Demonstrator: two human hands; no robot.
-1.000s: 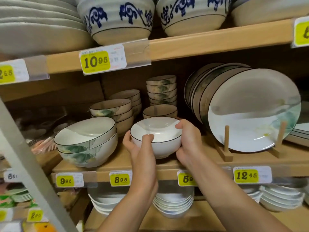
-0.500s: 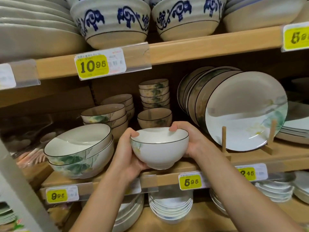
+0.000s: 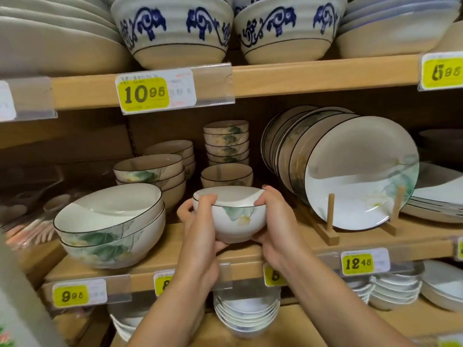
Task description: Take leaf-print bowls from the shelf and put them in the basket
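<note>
- Since half a second ago, the bowl [image 3: 234, 216] has turned between the hands: its green leaf print now faces the camera, so the pattern looks right for the task.
- Bowl is clear of the shelf [image 3: 363, 236], upright, held over its front edge.
- Left hand [image 3: 198, 236]: thumb over the near rim, fingers curled under the base, gripping.
- Right hand [image 3: 273, 229]: thumb on the rim, fingers round the far wall, gripping.
- Basket not in view; transfer judged next.

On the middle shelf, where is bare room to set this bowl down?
Bare shelf board shows beneath the held bowl, between the large bowls and the wooden plate rack, and in front of that rack. Behind, small bowl stacks stand crowded.
</note>
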